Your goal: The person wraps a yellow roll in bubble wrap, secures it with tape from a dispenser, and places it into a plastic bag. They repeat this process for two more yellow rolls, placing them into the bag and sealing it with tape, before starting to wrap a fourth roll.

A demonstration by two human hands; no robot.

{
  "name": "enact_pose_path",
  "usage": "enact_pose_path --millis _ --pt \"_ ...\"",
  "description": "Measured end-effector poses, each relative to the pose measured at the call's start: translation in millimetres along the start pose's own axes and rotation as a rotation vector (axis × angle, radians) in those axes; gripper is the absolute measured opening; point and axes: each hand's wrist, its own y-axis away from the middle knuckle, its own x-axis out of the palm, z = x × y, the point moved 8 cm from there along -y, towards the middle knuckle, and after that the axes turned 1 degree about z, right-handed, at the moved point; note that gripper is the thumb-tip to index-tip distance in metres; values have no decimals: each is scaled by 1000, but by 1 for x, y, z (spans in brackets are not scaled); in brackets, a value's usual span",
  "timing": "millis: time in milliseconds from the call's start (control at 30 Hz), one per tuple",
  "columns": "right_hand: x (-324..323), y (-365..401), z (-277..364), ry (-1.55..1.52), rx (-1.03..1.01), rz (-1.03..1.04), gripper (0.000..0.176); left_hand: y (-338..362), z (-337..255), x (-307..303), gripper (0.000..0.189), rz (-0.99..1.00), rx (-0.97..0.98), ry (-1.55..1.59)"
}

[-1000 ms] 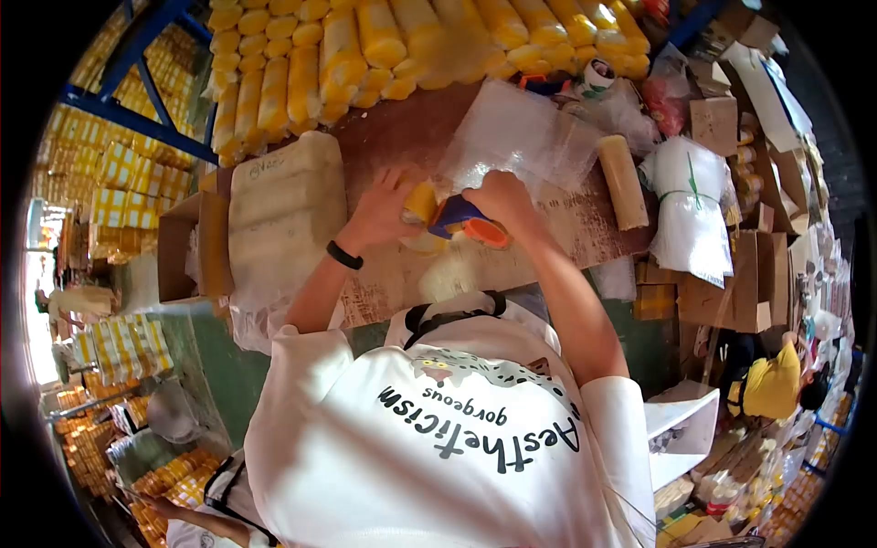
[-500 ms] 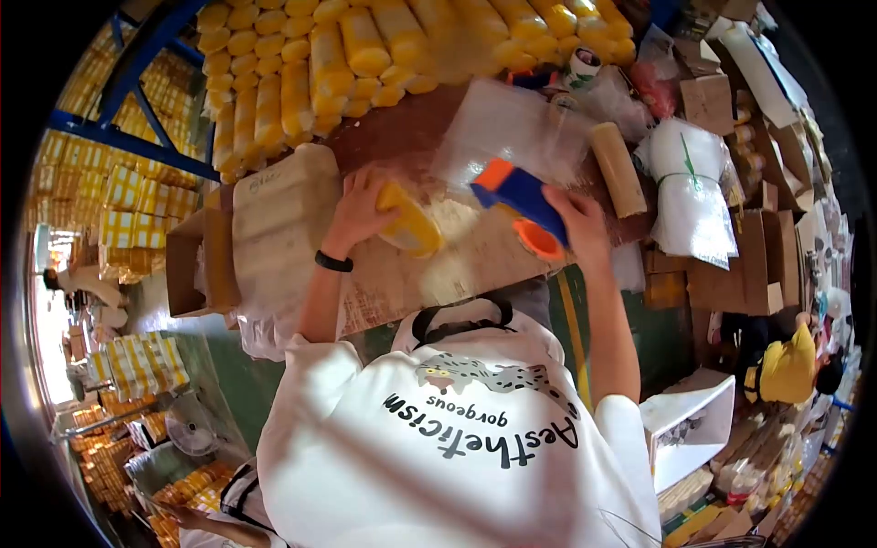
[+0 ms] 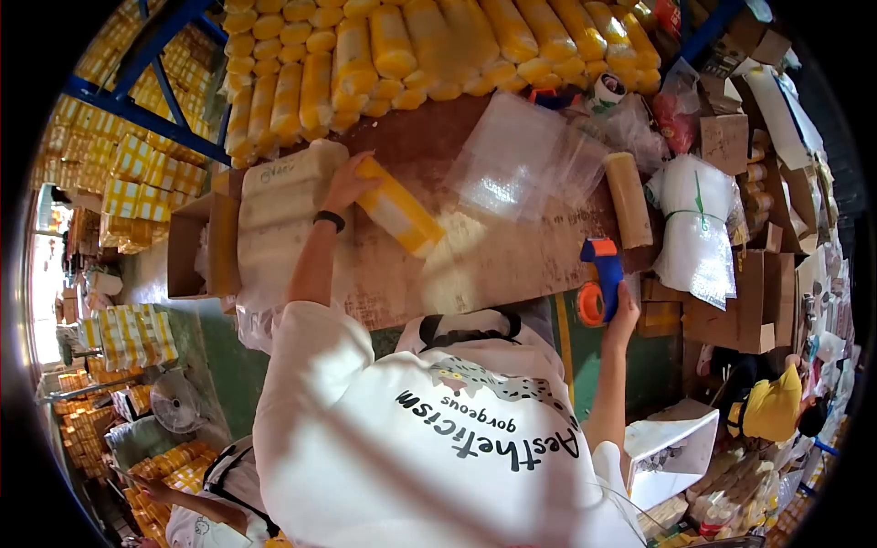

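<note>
On the wooden tabletop lies a long package wrapped in yellow tape, slanting from upper left to lower right. My left hand is closed around its upper left end. In my right hand, past the table's near right side, is a blue tape dispenser with an orange roll and an orange tip. Beside my left hand sits a block of pale wrapped rolls. Clear plastic sheets lie flat beyond the yellow package.
Yellow-taped rolls are stacked along the far edge. A tan roll and a tied plastic bundle lie at right, near cardboard boxes. Another open box stands left. A person is at lower left, and someone in yellow at right.
My right hand has drawn the tape dispenser right and toward me, away from the package. My left hand has shifted slightly, and the package now lies longer across the tabletop.
</note>
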Motion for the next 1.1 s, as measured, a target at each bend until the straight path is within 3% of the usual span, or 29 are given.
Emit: enact_pose_path --millis 67,200,267,300,333,467,533,567,600,700,733,767,800,867,900,967,1033,1100 --pt "9 -1 -9 29 17 23 31 -30 58 11 49 -85 92 -49" --pt "31 -2 -16 53 2 90 36 -25 55 64 40 -360 128 -653" --pt "37 -6 -26 13 9 115 38 -2 -4 102 44 -105 -15 -974" --pt "35 -9 -32 26 32 93 38 12 -11 136 43 -133 72 -1009" --pt "34 -13 -38 39 52 73 39 23 -13 166 41 -165 159 -1043" --pt "45 -25 -56 92 94 22 40 8 42 228 34 -40 107 -1095" --pt "58 -35 -63 109 -36 64 40 22 14 232 29 123 261 -1429" --pt "63 -43 -64 111 -108 84 41 27 8 231 25 125 351 -1381" --pt "70 -50 -61 303 -177 167 36 31 4 225 22 127 447 -1335" --pt "103 -49 -49 1149 -624 116 31 52 -2 204 26 100 683 -1111" --pt "117 -49 -51 1043 -594 194 27 58 -8 187 32 18 633 -994" --pt "136 -48 -55 1134 -643 267 25 64 -15 169 40 -63 592 -867" --pt "153 -49 -61 1225 -689 336 24 74 -17 149 51 -192 432 -702" --pt "175 -49 -75 1451 -1034 388 26 84 11 141 65 -276 32 -639" --pt "185 -57 -73 1438 -962 384 27 97 7 133 73 -428 -25 -704" --pt "221 -56 -73 1397 -814 382 30 114 15 118 87 -645 -128 -484" --pt "280 -22 -49 1232 -889 654 32 118 53 115 100 -719 -190 86" --pt "331 -2 -64 921 -791 796 42 107 95 120 99 -635 -182 358"
